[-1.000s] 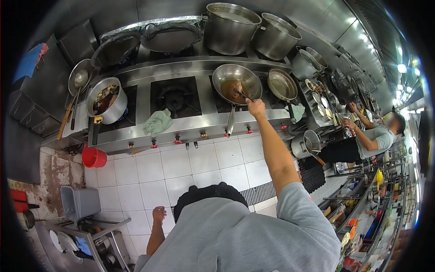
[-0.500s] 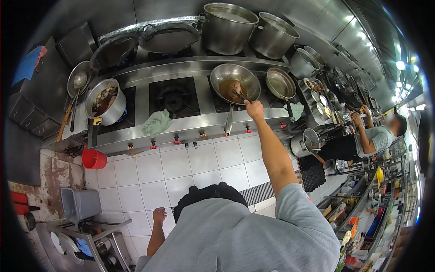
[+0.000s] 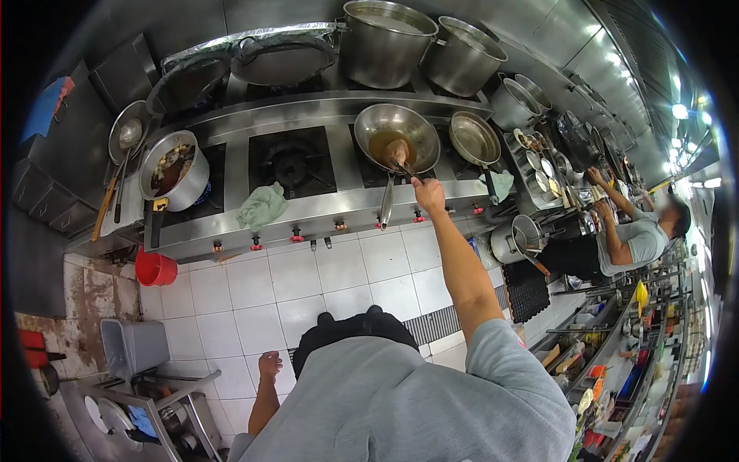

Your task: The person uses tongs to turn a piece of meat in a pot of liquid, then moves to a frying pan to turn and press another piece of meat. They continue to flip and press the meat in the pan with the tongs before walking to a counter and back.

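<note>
My right hand (image 3: 429, 195) is closed round the handle of dark tongs (image 3: 406, 169) at the near edge of a steel frying pan (image 3: 421, 127). A browned piece of meat (image 3: 396, 151) is at the tips of the tongs, over brown liquid in the pan. The pan sits on a stove burner with its handle toward me. Low at my side, over the tiled floor, my left hand (image 3: 270, 364) has its fingers curled, touching nothing I can see; its palm is partly hidden.
A pot with dark liquid (image 3: 178, 171) stands left on the stove (image 3: 231, 223); a green cloth (image 3: 262, 205) lies on the front edge. A smaller pan (image 3: 475, 139) is at right. Tall stockpots (image 3: 385, 58) stand behind. A co-worker (image 3: 635, 240) stands far right. A red bucket (image 3: 156, 269) is on the floor.
My right hand has moved slightly down and left, and the meat with the tongs has shifted toward the pan's near side. The co-worker's arms have moved.
</note>
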### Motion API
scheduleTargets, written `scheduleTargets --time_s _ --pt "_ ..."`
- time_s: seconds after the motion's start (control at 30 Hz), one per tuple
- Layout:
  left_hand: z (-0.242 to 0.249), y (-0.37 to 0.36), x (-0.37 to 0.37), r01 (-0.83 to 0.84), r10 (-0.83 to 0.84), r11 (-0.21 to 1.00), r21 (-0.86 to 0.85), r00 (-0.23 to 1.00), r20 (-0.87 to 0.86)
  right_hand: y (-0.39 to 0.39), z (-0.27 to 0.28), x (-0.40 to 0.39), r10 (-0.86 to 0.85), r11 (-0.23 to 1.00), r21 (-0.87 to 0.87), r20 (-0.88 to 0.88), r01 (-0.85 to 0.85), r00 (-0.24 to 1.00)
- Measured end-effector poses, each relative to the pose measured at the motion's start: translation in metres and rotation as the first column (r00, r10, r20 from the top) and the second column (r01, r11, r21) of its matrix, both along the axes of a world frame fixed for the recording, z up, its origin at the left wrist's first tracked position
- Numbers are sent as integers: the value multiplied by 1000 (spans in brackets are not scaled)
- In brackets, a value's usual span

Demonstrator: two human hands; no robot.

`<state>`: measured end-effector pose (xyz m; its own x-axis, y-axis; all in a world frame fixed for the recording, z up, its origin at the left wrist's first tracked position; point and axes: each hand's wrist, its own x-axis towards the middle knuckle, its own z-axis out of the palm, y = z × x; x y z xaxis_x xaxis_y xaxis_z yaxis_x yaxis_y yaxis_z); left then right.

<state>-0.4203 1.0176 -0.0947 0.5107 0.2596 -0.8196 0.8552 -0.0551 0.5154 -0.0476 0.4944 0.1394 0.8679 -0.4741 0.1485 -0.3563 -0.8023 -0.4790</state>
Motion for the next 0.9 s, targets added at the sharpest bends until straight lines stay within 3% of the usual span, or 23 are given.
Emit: scheduleTargets --time_s 0.5,0.8,0.9 --pt "-7 2 9 -5 5 1000 -15 1000 -1 11 29 -7 -25 997 72 -125 34 992" --pt "-6 4 12 -17 18 1000 -15 1000 9 3 12 -1 -8 999 40 -32 10 999" --pt "-5 4 15 -8 8 1000 9 1000 3 8 24 -6 -11 998 65 -95 18 995"
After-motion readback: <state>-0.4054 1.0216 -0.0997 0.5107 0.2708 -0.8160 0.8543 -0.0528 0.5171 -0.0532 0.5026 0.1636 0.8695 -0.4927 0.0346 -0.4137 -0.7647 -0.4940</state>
